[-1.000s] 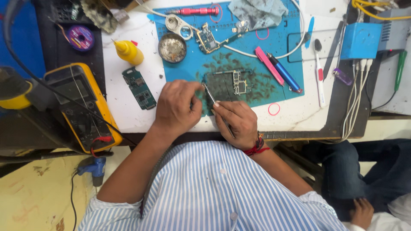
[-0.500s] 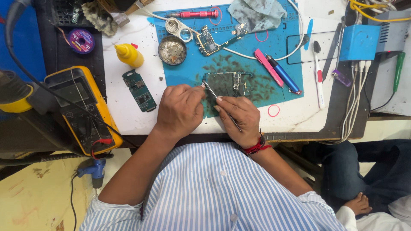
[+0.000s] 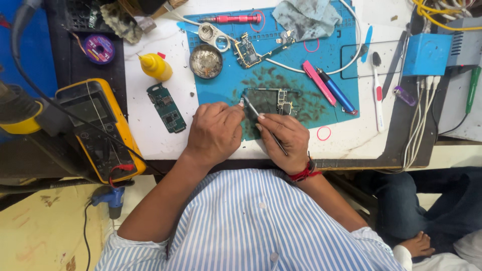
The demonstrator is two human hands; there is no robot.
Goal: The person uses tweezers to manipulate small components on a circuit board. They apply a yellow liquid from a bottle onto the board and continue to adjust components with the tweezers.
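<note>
From the head camera, a flat green-and-dark printed circuit board with metal shields (image 3: pixel 268 102) lies on a stained blue rubber work mat (image 3: pixel 341 65), touching the fingertips of both hands and just ahead of them. The left hand (image 3: pixel 215 133) is curled, its fingers pressed together on the board's near left corner. The right hand (image 3: pixel 281 140), a red thread at its wrist, is closed around a thin metal probe (image 3: pixel 251 107) held like a pen, the tip slanting onto the board just beside the left fingertips. Left of the left hand lies a smaller green circuit board (image 3: pixel 166 107) on the white surface (image 3: pixel 150 130); farther left sits a yellow-cased multimeter (image 3: pixel 95 128). Beyond the hands stands a round, tarnished metal tin (image 3: pixel 206 61).
</note>
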